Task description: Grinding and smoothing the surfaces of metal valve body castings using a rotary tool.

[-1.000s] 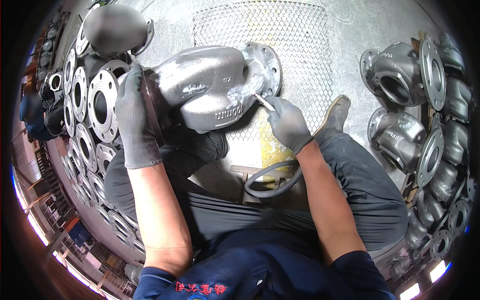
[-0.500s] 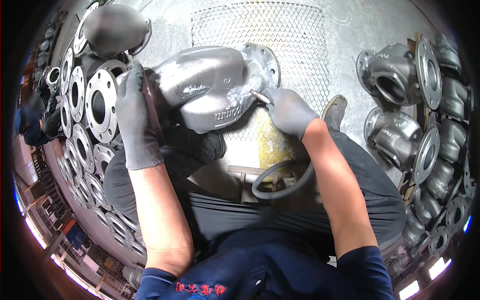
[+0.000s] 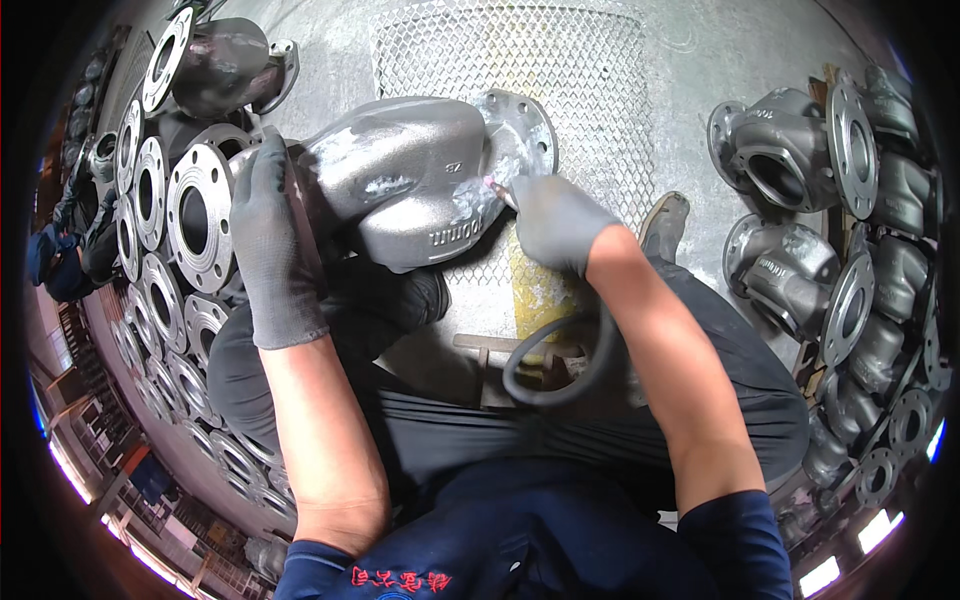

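A grey cast-metal valve body [image 3: 400,140] with a flange at each end lies on its side before me. My left hand [image 3: 275,245], in a grey glove, grips its left flange, fingers stretched up along the rim. In my gloved right hand [image 3: 562,222] is a slim hand grinder [image 3: 503,194], most of its body hidden by the glove. The grinder's small pinkish tip meets the casting beside the right flange, where the surface has pale, scuffed patches. A dark hose [image 3: 512,375] loops below my right hand, between my legs.
Rows of flanged castings [image 3: 200,215] stand close on the left, with another casting [image 3: 225,65] behind. More valve bodies [image 3: 785,150] are stacked at right. Expanded metal mesh [image 3: 600,110] lies on the floor ahead. Another person [image 3: 60,260] is at far left.
My right hand and the grinder have moved slightly left along the casting. The hose loop has shifted a little with them. My left hand stays on the flange.
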Demonstrator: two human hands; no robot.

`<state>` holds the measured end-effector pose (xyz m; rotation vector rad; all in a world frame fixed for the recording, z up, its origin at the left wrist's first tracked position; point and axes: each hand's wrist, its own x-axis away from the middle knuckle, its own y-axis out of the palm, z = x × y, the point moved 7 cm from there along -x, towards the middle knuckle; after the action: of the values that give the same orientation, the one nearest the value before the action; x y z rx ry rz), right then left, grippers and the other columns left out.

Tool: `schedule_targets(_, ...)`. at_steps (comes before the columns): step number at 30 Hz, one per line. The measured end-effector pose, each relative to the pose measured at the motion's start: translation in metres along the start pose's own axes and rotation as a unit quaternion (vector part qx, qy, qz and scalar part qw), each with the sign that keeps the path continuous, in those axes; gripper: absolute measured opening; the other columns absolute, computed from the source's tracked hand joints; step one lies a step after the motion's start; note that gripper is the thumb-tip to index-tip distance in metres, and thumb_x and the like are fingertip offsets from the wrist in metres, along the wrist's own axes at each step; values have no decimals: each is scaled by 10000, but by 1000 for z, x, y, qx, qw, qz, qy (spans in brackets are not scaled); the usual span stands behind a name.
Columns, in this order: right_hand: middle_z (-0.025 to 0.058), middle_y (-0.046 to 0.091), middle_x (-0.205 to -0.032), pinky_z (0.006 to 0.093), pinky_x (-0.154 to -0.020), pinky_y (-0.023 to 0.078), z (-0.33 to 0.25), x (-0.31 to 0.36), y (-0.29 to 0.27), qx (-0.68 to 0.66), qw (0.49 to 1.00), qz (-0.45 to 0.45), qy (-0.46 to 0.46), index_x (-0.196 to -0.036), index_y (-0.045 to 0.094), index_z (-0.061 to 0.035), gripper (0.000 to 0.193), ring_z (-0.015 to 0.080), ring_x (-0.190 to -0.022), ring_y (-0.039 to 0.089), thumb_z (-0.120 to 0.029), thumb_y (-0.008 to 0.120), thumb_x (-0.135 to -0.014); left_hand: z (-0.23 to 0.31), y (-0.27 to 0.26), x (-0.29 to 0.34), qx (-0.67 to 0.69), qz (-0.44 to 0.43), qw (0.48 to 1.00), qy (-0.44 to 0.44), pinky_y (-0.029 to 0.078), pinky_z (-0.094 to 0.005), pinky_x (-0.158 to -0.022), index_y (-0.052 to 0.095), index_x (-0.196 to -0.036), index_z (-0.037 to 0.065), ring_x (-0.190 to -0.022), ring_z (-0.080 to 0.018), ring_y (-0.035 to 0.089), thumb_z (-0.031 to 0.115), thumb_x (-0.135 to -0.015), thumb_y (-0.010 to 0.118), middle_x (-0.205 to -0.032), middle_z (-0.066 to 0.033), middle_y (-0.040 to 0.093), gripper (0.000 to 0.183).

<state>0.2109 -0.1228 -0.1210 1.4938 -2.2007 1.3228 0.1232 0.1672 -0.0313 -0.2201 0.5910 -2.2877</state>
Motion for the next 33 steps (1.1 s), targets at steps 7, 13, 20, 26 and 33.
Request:
schedule_targets(7,293,695,-993,573,-884,519,3,31,23,-114,985,117,-52,-1078,637,16,181,510,-980,660,-120,610,-961,16,6,4,-151,-26,984,89,565,-421,-959,628,-1449,11,-1113,-364,692,57,-1034,655,-1265,-234,694,419)
schedule_targets(13,283,698,-1000,558,-862,526,21,23,24,-134,984,113,-11,-1103,651,-18,179,508,-988,655,-147,593,-993,19,8,5,-144,-26,986,84,558,-432,-983,632,-1441,12,-1142,-370,684,60,-1054,635,-1278,-237,692,391)
schedule_targets(20,282,700,-1008,543,-865,529,25,18,27,-121,987,105,-13,-1114,654,-15,188,506,-984,657,-149,598,-994,12,7,2,-106,-38,989,94,561,-417,-976,636,-1430,9,-1149,-365,684,53,-1055,628,-1272,-237,695,378)
schedule_targets(26,290,703,-979,557,-860,533,17,21,30,-151,976,152,-47,-1082,639,14,182,506,-958,669,-111,604,-955,11,4,0,-133,-30,985,101,563,-432,-983,641,-1422,5,-1158,-393,688,61,-1044,633,-1274,-245,694,382)
schedule_targets(33,281,669,-1009,540,-862,546,-18,37,59,-201,934,294,-27,-1133,611,42,240,468,-962,661,-85,623,-930,18,6,3,-35,-4,999,7,570,-417,-963,652,-1399,-1,-1102,-360,696,66,-1058,625,-1257,-231,699,349)
